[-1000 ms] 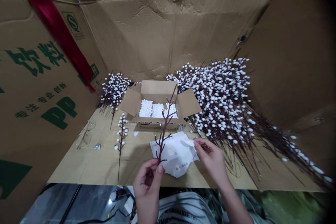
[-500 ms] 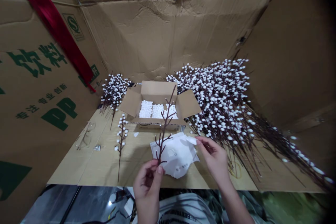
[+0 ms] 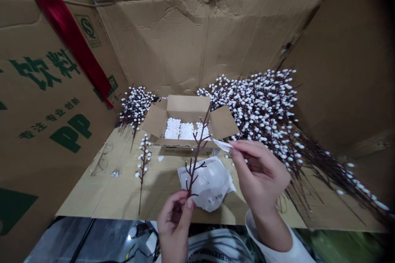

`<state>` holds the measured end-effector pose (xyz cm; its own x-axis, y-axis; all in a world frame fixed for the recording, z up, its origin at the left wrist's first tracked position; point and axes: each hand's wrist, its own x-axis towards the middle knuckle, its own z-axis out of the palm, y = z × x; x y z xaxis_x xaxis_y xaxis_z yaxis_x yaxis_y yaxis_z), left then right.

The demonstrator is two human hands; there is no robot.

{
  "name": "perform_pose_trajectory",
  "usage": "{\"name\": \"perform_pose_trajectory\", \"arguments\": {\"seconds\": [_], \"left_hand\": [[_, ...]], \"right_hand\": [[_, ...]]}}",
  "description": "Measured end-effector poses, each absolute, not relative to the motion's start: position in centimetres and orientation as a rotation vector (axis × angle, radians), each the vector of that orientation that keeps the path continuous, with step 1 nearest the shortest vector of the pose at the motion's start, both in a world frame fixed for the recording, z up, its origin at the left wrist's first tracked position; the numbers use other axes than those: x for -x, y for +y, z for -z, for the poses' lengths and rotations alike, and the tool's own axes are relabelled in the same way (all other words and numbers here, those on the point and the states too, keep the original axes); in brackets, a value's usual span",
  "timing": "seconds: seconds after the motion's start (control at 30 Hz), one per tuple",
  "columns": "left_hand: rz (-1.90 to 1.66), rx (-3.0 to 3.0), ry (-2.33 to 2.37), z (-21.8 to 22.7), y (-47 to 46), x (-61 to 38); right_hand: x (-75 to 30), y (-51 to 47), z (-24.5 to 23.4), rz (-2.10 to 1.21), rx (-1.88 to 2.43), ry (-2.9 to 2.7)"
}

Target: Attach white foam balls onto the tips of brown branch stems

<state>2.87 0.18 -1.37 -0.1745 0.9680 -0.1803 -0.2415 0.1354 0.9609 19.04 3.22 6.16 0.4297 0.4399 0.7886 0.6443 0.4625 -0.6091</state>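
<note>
My left hand (image 3: 175, 220) is closed round the foot of a bare dark brown twig (image 3: 196, 156), which stands upright and reaches up in front of the small open cardboard box (image 3: 187, 105). My right hand (image 3: 262, 178) is raised to the right of the twig, thumb and fingers pinched on a small white slip (image 3: 222, 145) held just above the table. Below both lies a crumpled white bag (image 3: 210, 185) on the cardboard tabletop (image 3: 117, 197). The box holds white foam balls (image 3: 180, 129).
A big heap of finished branches with white beads (image 3: 265, 111) fills the right side. A smaller bunch (image 3: 134, 107) leans at the back left, and one beaded sprig (image 3: 142, 160) lies left of the bag. Cardboard walls (image 3: 191, 37) enclose the table; a red ribbon (image 3: 64, 33) hangs upper left.
My right hand has lifted off the white bag and moved up and toward the twig with a small white slip pinched in it. My left hand and the twig have barely moved.
</note>
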Motion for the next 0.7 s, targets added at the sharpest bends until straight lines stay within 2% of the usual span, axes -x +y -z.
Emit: {"name": "perform_pose_trajectory", "arguments": {"seconds": [0.7], "left_hand": [[-1.309,-0.871,1.266,1.03,0.30,-3.01]], "right_hand": [[-18.71,3.32,-6.74,0.237,1.132,-1.275]]}}
